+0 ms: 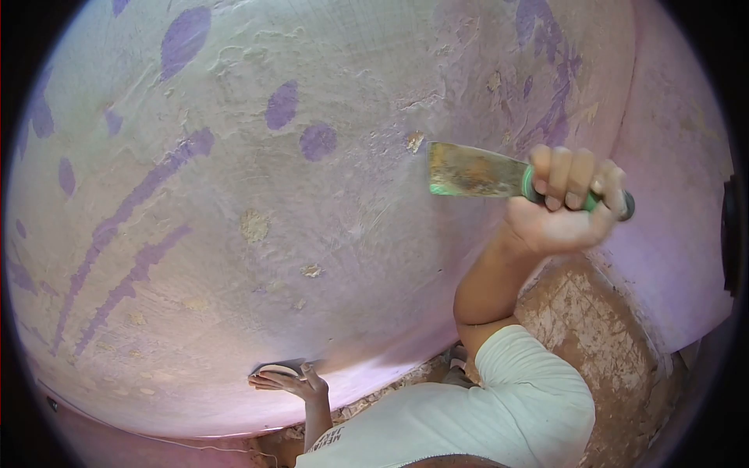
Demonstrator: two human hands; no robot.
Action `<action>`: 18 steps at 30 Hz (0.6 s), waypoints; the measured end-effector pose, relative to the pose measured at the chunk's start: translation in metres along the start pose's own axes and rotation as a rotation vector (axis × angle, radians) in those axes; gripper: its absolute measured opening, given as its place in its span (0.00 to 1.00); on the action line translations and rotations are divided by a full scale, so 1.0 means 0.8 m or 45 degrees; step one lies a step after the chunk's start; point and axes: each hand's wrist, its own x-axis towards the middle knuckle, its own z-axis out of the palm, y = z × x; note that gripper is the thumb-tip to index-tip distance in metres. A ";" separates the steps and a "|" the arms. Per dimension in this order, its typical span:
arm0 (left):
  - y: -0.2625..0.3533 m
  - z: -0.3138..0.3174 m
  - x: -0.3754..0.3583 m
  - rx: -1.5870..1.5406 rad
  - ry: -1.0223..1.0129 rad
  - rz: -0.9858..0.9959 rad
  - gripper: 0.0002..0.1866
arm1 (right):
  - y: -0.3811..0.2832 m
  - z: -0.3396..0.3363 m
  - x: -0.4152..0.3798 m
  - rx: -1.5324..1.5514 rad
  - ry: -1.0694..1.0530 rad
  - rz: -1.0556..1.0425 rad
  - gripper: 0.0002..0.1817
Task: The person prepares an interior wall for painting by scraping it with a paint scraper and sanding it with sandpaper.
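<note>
My right hand [573, 183] is wrapped round the green handle [530, 186] of a putty knife. Its broad, stained blade [476, 170] points left, over the wall [374, 234], close to a small chipped spot [415, 141]. Lower down, my left hand [292, 384] is raised near the bottom of the wall. Fingers and thumb hold a pale, oval-looking piece with a dark edge [278, 369]; its kind is too small to make out.
Purple leaf shapes [186, 40] and long purple streaks [133, 204] mark the rough wall, along with bare patches [254, 225]. An adjoining wall [663, 195] stands at the right. Below lies a dusty brown floor [593, 327], and a thin cable [156, 439] runs at lower left.
</note>
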 end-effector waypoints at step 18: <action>0.002 0.000 -0.001 0.032 0.006 -0.007 0.49 | 0.005 -0.005 0.004 0.091 0.138 0.023 0.15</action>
